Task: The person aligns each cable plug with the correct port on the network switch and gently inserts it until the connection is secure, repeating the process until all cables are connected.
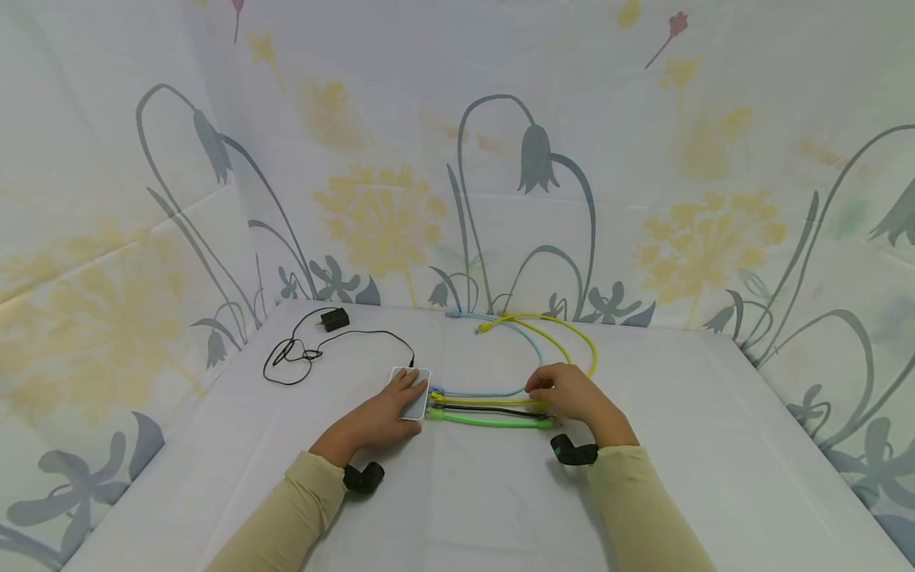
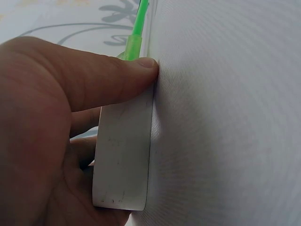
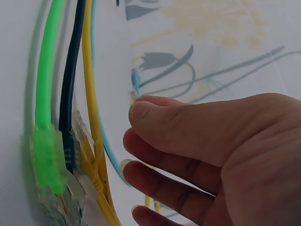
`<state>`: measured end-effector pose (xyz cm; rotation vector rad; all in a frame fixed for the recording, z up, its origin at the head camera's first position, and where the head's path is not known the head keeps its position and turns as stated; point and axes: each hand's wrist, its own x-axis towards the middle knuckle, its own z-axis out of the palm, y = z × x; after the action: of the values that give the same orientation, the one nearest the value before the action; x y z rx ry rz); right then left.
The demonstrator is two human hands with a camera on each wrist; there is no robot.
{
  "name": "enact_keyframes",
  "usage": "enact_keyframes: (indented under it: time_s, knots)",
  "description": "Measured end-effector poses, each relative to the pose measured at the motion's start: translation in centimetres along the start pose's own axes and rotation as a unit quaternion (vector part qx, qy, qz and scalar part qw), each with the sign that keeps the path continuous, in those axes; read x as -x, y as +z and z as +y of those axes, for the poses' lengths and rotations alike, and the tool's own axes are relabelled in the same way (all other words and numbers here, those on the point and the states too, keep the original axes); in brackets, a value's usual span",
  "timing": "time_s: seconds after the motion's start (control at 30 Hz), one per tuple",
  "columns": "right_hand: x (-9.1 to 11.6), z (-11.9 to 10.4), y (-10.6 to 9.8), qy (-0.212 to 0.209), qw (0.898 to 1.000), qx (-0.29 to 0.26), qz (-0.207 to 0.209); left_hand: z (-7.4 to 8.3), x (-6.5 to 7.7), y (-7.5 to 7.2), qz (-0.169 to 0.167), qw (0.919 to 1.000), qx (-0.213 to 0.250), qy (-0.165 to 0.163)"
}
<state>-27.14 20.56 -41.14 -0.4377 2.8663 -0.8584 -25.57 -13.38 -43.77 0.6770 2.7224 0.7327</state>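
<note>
My left hand [image 1: 375,421] grips a small white network switch [image 2: 123,160] with a grey top; the thumb lies along its near side and the fingers reach over the top. From its right side run light blue [image 1: 486,394], yellow [image 1: 486,401], black [image 1: 493,410] and green [image 1: 493,423] network cables. My right hand [image 1: 572,395] hovers at their right ends, its thumb and index finger close together with nothing visible between them. Beside it, in the right wrist view, lie the green cable's boot [image 3: 48,157] and clear plugs. The light blue cable passes behind the fingers.
A black power adapter [image 1: 333,319] sits at the back left, its thin cord [image 1: 368,331] looping across to the switch's far side. Yellow cable loops [image 1: 589,342] and the light blue cable's free plug [image 1: 453,314] lie near the patterned back wall [image 1: 500,222].
</note>
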Motion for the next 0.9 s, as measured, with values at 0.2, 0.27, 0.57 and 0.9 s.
enact_keyframes:
  time_s: [0.2, 0.27, 0.57, 0.9]
  knots:
    - [0.0, 0.9, -0.2, 0.008, 1.000, -0.001, -0.015, 0.1, 0.0, -0.1, -0.002, 1.0000, -0.003, 0.002]
    - [0.0, 1.0, -0.2, 0.015, 1.000, -0.006, -0.023, 0.1, 0.0, 0.0, -0.001, 1.0000, -0.001, 0.003]
    - [0.0, 1.2, -0.3, 0.036, 0.999, 0.013, -0.029, -0.1, -0.1, 0.0, 0.001, 1.0000, -0.001, 0.004]
    - [0.1, 1.5, -0.2, 0.056, 0.998, 0.021, -0.023, 0.0, -0.1, 0.0, 0.002, 1.0000, 0.003, 0.004]
